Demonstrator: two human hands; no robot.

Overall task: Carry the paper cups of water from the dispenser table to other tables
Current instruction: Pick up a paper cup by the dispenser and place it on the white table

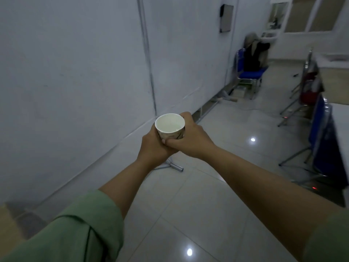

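A white paper cup with a faint print on its side is held upright out in front of me, above the tiled floor. Water fills it part way. My left hand cups it from below and from the left. My right hand wraps around its right side, with the thumb across the front near the base. Both hands touch each other under the cup. Green sleeves cover my upper arms.
A white wall runs along the left. Tables with blue folding chairs line the right edge. A blue chair piled with dark clothes stands far ahead by the wall. A metal stand foot lies on the glossy floor below my hands.
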